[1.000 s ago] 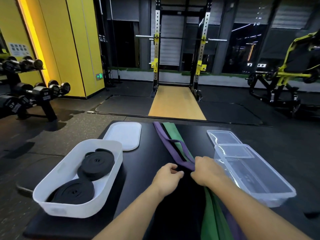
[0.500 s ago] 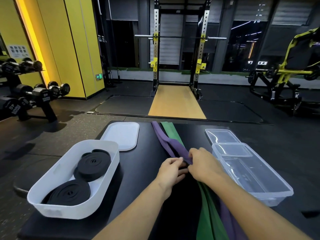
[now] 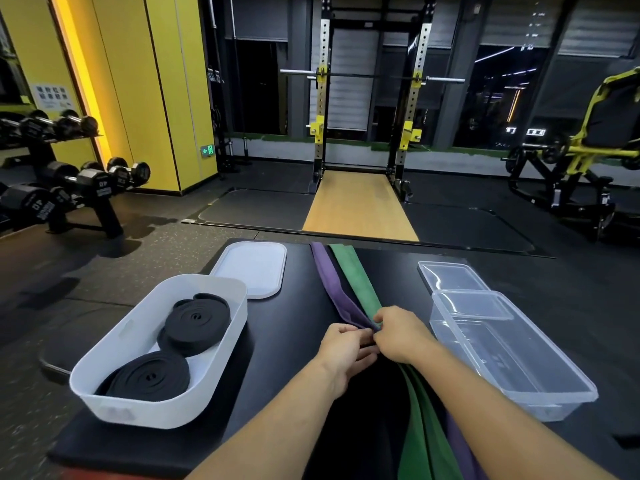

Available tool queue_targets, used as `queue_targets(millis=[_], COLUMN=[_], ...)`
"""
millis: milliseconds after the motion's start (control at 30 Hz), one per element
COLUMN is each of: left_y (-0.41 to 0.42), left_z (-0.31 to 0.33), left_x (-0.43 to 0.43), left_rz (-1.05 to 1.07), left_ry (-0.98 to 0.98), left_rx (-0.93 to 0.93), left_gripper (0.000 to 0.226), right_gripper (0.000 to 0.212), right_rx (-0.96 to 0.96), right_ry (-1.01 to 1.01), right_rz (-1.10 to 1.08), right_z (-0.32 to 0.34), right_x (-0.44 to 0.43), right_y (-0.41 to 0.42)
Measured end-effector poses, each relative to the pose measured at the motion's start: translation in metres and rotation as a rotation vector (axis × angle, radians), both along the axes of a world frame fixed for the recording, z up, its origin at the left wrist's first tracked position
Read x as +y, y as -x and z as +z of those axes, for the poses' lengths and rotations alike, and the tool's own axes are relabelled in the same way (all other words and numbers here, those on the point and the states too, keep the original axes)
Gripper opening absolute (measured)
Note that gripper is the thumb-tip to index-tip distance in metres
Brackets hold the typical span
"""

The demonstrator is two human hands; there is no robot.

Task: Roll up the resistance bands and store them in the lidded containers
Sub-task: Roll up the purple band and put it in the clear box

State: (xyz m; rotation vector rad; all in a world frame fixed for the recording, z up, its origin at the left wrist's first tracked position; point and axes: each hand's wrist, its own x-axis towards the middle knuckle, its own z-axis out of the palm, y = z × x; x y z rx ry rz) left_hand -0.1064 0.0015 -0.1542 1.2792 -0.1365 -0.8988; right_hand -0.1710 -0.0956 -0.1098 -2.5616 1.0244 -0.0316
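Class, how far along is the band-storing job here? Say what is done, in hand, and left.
Done: two black rolls lie in the white tub. In hand: the left hand and right hand pinch the purple band, apparently starting its roll. Left: it and the green band lie stretched out, the clear tub holds nothing, the white lid and clear lid are off.

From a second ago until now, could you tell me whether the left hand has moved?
Yes. The left hand has shifted slightly right, away from the white bin and up against the right hand, pinching the purple band.
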Motion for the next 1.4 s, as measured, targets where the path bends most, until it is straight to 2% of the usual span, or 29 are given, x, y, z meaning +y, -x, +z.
queue_targets(millis=[100,233,300,400,600,700,833,900,1000,1133,1233,1333,1400], left_y=[0.002,0.003,0.003,0.003,-0.006,-0.011,-0.020,-0.024,-0.029,-0.030,-0.033,-0.046,-0.056], left_z=[0.003,0.003,0.004,0.008,0.020,0.021,0.015,0.013,0.008,0.015,0.027,0.037,0.040], left_x=[0.000,-0.001,-0.001,-0.001,0.000,0.005,0.018,0.023,0.030,0.034,0.030,0.028,0.029], left_rz=[-0.015,0.002,0.005,0.035,0.063,0.024,-0.006,-0.023,-0.001,0.023,0.079,0.132,0.146], left_ry=[0.008,0.014,0.013,0.024,-0.003,-0.034,-0.083,-0.055,-0.044,0.025,0.110,0.233,0.255], left_rx=[-0.012,-0.005,0.050,0.145,0.168,0.119,0.091,0.091,0.068,-0.028,-0.048,0.013,0.017], left_gripper=[0.020,0.021,0.023,0.022,0.020,0.022,0.014,0.013,0.016,0.010,0.006,0.015,0.020], right_gripper=[0.017,0.021,0.016,0.020,0.023,0.033,0.019,0.029,0.050,0.053,0.061,0.076,0.065], right_rx=[-0.035,-0.054,-0.087,-0.133,-0.138,-0.173,-0.164,-0.171,-0.084,-0.035,0.118,0.321,0.421], right_ry=[-0.064,-0.070,-0.139,-0.234,-0.224,-0.303,-0.406,-0.529,-0.786,-0.880,-0.785,-0.660,-0.516], right_rz=[-0.040,-0.064,-0.071,-0.067,-0.052,0.025,0.102,0.069,0.018,0.025,0.064,0.051,0.046], right_z=[-0.004,-0.003,0.000,0.007,0.020,0.021,0.023,0.024,0.027,0.035,0.048,0.050,0.047], right_x=[0.001,-0.001,-0.001,0.003,0.001,0.002,0.012,0.014,0.011,0.004,-0.001,-0.006,-0.006], right_y=[-0.002,0.002,0.002,0.001,-0.007,-0.002,-0.002,-0.003,0.006,0.021,0.027,0.031,0.031])
